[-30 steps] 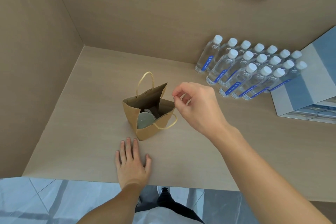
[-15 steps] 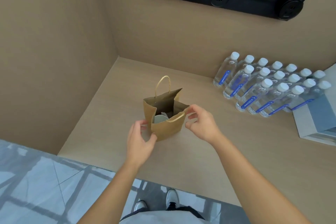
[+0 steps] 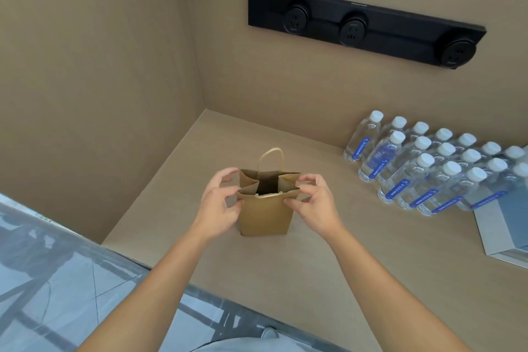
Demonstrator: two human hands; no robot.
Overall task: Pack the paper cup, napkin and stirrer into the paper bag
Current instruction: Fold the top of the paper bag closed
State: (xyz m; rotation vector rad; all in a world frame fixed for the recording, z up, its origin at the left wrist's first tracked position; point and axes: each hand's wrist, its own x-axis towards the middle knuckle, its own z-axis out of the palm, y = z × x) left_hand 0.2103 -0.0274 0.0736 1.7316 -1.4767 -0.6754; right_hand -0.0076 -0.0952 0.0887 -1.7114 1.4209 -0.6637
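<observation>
A small brown paper bag (image 3: 264, 216) stands upright on the beige counter (image 3: 357, 251), its far handle sticking up. My left hand (image 3: 218, 206) pinches the bag's left top edge and side fold. My right hand (image 3: 313, 203) pinches the right top edge. The side folds are pushed inward, so the mouth is a narrow dark gap. The cup, napkin and stirrer are hidden from this angle.
Several clear water bottles (image 3: 423, 168) with white caps stand in rows at the right. A blue-grey box (image 3: 511, 223) lies beyond them at the right edge. A black socket strip (image 3: 363, 26) is on the back wall. The counter's front edge runs diagonally below my arms.
My left hand left the counter and took the bag's left side; my right hand took the right side. The bag was turned square to me and its mouth narrowed. The view tilted up.
</observation>
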